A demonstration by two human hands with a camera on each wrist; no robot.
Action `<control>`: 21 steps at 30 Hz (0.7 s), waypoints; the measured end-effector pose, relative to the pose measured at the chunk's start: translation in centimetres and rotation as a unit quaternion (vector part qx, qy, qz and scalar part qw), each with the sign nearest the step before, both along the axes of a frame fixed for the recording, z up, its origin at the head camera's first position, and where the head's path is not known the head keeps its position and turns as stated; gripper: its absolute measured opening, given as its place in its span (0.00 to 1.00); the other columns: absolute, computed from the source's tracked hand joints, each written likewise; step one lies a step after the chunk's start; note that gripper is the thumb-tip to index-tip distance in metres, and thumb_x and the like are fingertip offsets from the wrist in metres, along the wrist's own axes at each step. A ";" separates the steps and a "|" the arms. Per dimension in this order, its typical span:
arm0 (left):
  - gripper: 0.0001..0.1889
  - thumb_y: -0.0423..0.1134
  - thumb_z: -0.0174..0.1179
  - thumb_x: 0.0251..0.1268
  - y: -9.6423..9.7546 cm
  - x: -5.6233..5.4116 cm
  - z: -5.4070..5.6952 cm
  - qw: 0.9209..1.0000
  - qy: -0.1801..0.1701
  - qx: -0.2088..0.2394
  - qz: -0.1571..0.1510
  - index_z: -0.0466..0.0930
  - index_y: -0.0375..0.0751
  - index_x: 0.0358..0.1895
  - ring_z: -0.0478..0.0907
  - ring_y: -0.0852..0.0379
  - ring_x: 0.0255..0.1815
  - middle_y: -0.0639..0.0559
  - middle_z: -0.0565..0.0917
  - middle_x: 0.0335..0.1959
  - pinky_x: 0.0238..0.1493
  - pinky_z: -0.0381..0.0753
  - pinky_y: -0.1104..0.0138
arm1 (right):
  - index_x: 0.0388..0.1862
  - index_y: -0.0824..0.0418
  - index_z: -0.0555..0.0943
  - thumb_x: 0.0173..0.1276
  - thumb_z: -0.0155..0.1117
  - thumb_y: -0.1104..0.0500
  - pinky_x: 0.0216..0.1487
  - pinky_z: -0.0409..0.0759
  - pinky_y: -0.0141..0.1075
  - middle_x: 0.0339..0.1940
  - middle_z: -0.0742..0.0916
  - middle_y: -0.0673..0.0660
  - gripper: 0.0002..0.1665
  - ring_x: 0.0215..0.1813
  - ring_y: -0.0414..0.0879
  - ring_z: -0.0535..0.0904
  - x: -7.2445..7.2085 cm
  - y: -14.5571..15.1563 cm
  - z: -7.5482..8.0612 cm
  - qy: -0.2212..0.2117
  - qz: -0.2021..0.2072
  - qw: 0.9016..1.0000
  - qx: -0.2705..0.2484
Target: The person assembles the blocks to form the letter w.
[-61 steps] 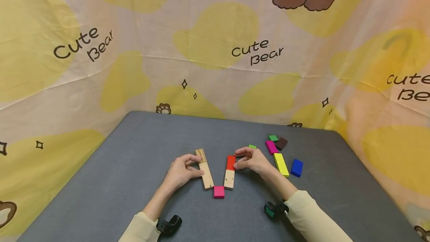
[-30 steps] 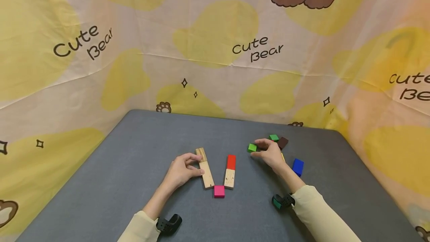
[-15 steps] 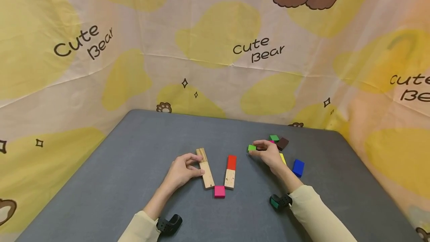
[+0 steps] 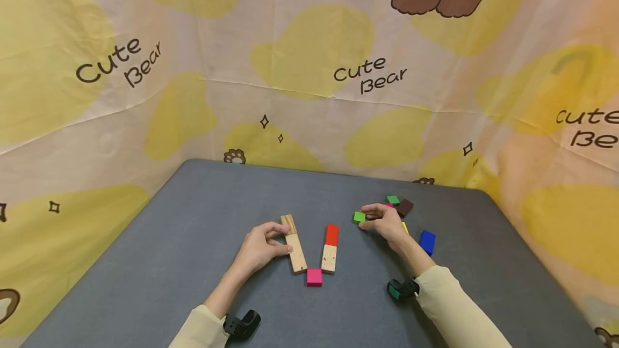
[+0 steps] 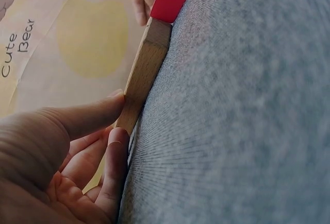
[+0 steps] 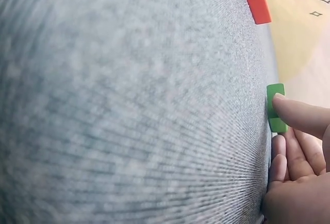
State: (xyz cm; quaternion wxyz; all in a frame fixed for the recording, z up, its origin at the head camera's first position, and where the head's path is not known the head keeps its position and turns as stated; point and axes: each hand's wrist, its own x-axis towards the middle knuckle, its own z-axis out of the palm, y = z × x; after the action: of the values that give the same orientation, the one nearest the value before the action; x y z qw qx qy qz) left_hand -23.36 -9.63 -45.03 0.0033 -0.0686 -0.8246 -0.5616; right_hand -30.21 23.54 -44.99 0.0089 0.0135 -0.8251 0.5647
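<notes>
My left hand [image 4: 263,243] holds the left row of plain wooden blocks, thumb on the lower wooden block [image 4: 296,254] and forefinger at the ridged upper wooden block [image 4: 289,220]. In the left wrist view the thumb and a bent finger are at the wood's near end. Over on the right, my right hand [image 4: 384,223] pinches a light green block [image 4: 359,217] between thumb and fingers, low over the table. A red block [image 4: 331,234] tops a second wooden block [image 4: 329,259], forming the other slanted row. Between the two rows' near ends lies a pink block [image 4: 314,277].
Beyond my right hand lie a dark green block [image 4: 393,200], a dark brown block [image 4: 405,208] and a magenta block, partly covered. A blue block [image 4: 427,241] lies right of my wrist, which mostly hides a yellow block [image 4: 405,227]. A printed cloth surrounds the grey table [image 4: 184,262].
My right hand has left the red block, reached right to the light green block and taken hold of it, shifting it slightly left and nearer. The left hand has stayed in place.
</notes>
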 end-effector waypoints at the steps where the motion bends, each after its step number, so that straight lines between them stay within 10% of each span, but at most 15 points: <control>1: 0.18 0.32 0.76 0.50 0.0 0.0 0.0 1.000 -0.001 0.000 0.000 0.84 0.41 0.47 0.83 0.58 0.29 0.52 0.87 0.46 0.33 0.76 0.64 | 0.54 0.68 0.82 0.54 0.75 0.72 0.53 0.74 0.41 0.53 0.84 0.62 0.26 0.55 0.55 0.77 0.0 0.0 0.0 0.000 0.001 1.000 -0.002; 21: 0.18 0.31 0.76 0.49 0.2 0.1 0.1 1.000 0.004 0.000 0.006 0.84 0.40 0.45 0.83 0.58 0.27 0.52 0.87 0.46 0.33 0.75 0.62 | 0.53 0.67 0.82 0.52 0.75 0.74 0.49 0.74 0.36 0.51 0.85 0.60 0.27 0.53 0.53 0.77 0.0 -0.2 -0.1 -0.010 -0.003 0.999 -0.038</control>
State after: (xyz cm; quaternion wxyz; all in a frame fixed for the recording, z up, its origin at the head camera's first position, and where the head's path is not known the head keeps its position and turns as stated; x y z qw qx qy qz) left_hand -23.21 -9.43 -44.96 0.0103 -0.0658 -0.8250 -0.5612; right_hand -30.24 23.37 -45.05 0.0026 0.0054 -0.8029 0.5960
